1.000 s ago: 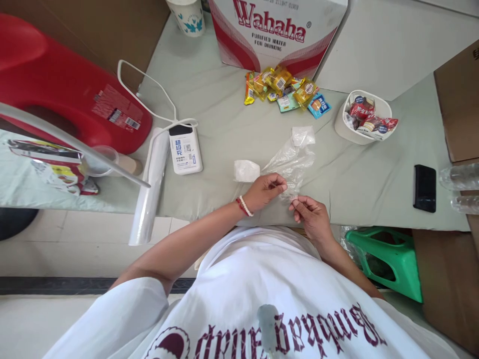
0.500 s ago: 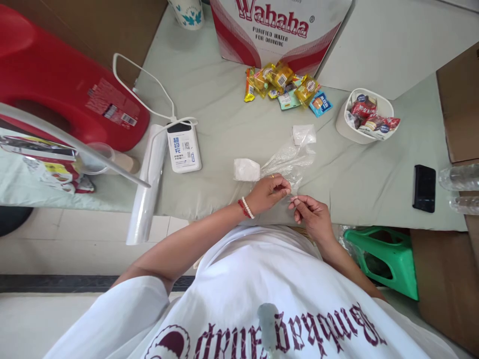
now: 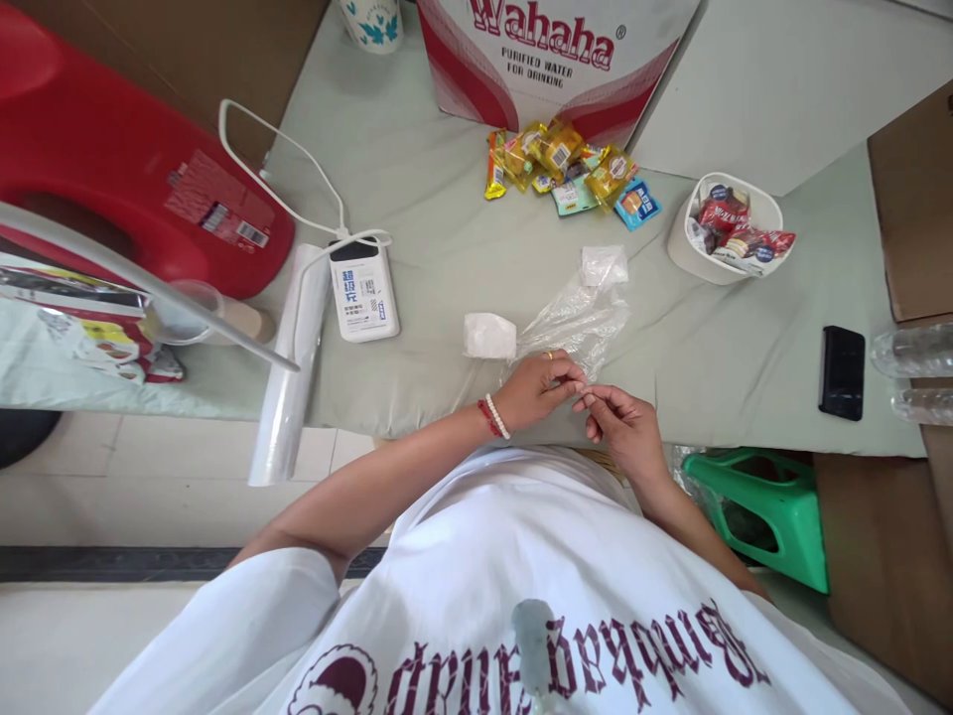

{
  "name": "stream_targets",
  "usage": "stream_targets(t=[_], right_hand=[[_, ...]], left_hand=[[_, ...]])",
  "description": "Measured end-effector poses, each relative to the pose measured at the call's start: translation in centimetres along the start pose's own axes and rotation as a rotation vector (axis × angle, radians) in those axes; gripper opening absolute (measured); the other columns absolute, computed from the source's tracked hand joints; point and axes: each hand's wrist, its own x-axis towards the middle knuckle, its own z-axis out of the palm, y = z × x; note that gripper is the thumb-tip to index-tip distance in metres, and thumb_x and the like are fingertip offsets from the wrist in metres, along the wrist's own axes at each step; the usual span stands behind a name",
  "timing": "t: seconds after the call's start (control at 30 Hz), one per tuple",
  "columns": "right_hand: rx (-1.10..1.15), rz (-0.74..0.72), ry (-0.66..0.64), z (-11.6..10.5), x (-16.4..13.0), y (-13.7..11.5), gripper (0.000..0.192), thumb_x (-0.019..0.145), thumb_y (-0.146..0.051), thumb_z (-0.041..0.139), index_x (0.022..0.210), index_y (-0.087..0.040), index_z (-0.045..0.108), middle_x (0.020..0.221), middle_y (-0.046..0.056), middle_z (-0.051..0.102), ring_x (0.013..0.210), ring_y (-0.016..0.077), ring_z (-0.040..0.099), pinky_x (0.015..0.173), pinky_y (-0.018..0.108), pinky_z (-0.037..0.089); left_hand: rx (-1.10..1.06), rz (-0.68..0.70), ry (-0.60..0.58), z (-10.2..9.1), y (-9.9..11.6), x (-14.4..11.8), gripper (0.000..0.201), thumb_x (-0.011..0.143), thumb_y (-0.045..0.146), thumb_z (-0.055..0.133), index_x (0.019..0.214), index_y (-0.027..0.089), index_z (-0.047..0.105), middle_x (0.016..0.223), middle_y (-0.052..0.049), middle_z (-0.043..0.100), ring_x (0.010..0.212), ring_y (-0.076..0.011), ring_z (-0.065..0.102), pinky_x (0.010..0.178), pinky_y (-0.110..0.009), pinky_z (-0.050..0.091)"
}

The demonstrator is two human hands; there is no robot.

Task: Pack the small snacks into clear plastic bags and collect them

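Note:
My left hand (image 3: 541, 391), with a ring and two bracelets at the wrist, is closed in a pinch near the table's front edge. My right hand (image 3: 623, 425) pinches too, its fingertips meeting those of the left. Whatever lies between the fingertips is too small to make out. Just beyond the hands, a crumpled clear plastic bag (image 3: 579, 320) spreads over the table. One white folded packet (image 3: 489, 337) rests left of it, and another white square packet (image 3: 604, 266) sits at its far end.
Wrapped snacks (image 3: 558, 159) lie before a Wahaha carton (image 3: 547, 70). To the right are a white tub (image 3: 689, 248) of red packets and a black phone (image 3: 843, 373). At left stand a power bank (image 3: 364, 298), a plastic film roll (image 3: 287, 397) and a red jug (image 3: 201, 189).
My left hand has shifted slightly right, bringing its fingertips against those of my right hand. The bag and packets stay in place.

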Motion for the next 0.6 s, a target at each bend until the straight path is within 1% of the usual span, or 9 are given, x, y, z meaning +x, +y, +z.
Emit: stream_targets(t=[0.13, 0.27, 0.3, 0.37, 0.43, 0.5, 0.53, 0.6], right_hand=[[0.003, 0.036, 0.017, -0.1, 0.0, 0.0, 0.039, 0.080, -0.056, 0.078, 0.093, -0.020, 0.078, 0.083, 0.004, 0.076, 0.050, 0.0095, 0.055, 0.046, 0.024, 0.045], [0.047, 0.072, 0.037, -0.2, 0.0, 0.0, 0.038, 0.077, -0.054, 0.081, 0.093, -0.020, 0.079, 0.081, 0.003, 0.075, 0.049, 0.0090, 0.053, 0.044, 0.024, 0.043], [0.064, 0.075, 0.036, -0.2, 0.0, 0.0, 0.037, 0.077, -0.054, 0.082, 0.093, -0.020, 0.079, 0.081, 0.003, 0.075, 0.049, 0.0088, 0.053, 0.044, 0.024, 0.043], [0.091, 0.076, 0.027, -0.3, 0.0, 0.2, 0.035, 0.076, -0.052, 0.083, 0.092, -0.020, 0.079, 0.079, 0.003, 0.075, 0.048, 0.0087, 0.052, 0.044, 0.024, 0.042], [0.101, 0.069, 0.011, -0.3, 0.0, 0.3, 0.035, 0.077, -0.051, 0.082, 0.094, -0.021, 0.080, 0.068, 0.000, 0.071, 0.046, 0.0094, 0.051, 0.044, 0.024, 0.041], [0.083, 0.051, 0.002, -0.3, 0.1, 0.3, 0.034, 0.079, -0.051, 0.081, 0.096, -0.021, 0.081, 0.056, -0.002, 0.064, 0.046, 0.0105, 0.051, 0.045, 0.024, 0.042], [0.068, 0.038, 0.002, -0.3, 0.1, 0.3, 0.034, 0.080, -0.051, 0.080, 0.097, -0.021, 0.081, 0.055, -0.003, 0.063, 0.046, 0.0109, 0.052, 0.046, 0.024, 0.043], [0.035, 0.012, 0.001, -0.2, 0.2, 0.0, 0.032, 0.082, -0.050, 0.079, 0.097, -0.022, 0.082, 0.064, 0.000, 0.069, 0.049, 0.0111, 0.054, 0.048, 0.025, 0.045]], left_hand=[[0.004, -0.027, 0.016, -0.2, -0.3, 0.1, 0.025, 0.096, 0.038, 0.060, 0.083, 0.019, 0.070, 0.083, -0.004, 0.068, 0.084, -0.0182, 0.061, 0.081, -0.032, 0.049], [0.023, -0.042, 0.107, -0.9, -0.4, 0.3, 0.028, 0.097, 0.042, 0.058, 0.084, 0.019, 0.066, 0.082, -0.004, 0.065, 0.081, -0.0177, 0.059, 0.077, -0.031, 0.048], [0.021, -0.027, 0.105, -1.0, -0.3, 0.3, 0.029, 0.097, 0.044, 0.058, 0.084, 0.019, 0.066, 0.084, -0.004, 0.065, 0.082, -0.0178, 0.059, 0.078, -0.032, 0.048], [0.016, 0.021, 0.054, -1.0, -0.1, 0.2, 0.031, 0.095, 0.048, 0.062, 0.087, 0.019, 0.067, 0.089, -0.006, 0.067, 0.085, -0.0183, 0.061, 0.082, -0.032, 0.050], [0.030, 0.074, -0.011, -0.6, 0.2, 0.0, 0.032, 0.093, 0.052, 0.066, 0.090, 0.020, 0.070, 0.093, -0.006, 0.070, 0.088, -0.0191, 0.064, 0.086, -0.033, 0.051], [0.076, 0.102, -0.034, -0.2, 0.3, -0.2, 0.031, 0.094, 0.052, 0.066, 0.093, 0.021, 0.072, 0.093, -0.006, 0.073, 0.090, -0.0201, 0.067, 0.089, -0.035, 0.050], [0.108, 0.108, -0.033, 0.0, 0.3, -0.2, 0.030, 0.096, 0.050, 0.063, 0.094, 0.022, 0.072, 0.092, -0.006, 0.075, 0.090, -0.0206, 0.068, 0.091, -0.036, 0.049], [0.175, 0.115, -0.016, 0.3, 0.3, -0.2, 0.027, 0.100, 0.043, 0.056, 0.093, 0.023, 0.073, 0.091, -0.005, 0.077, 0.091, -0.0214, 0.069, 0.096, -0.038, 0.046]])
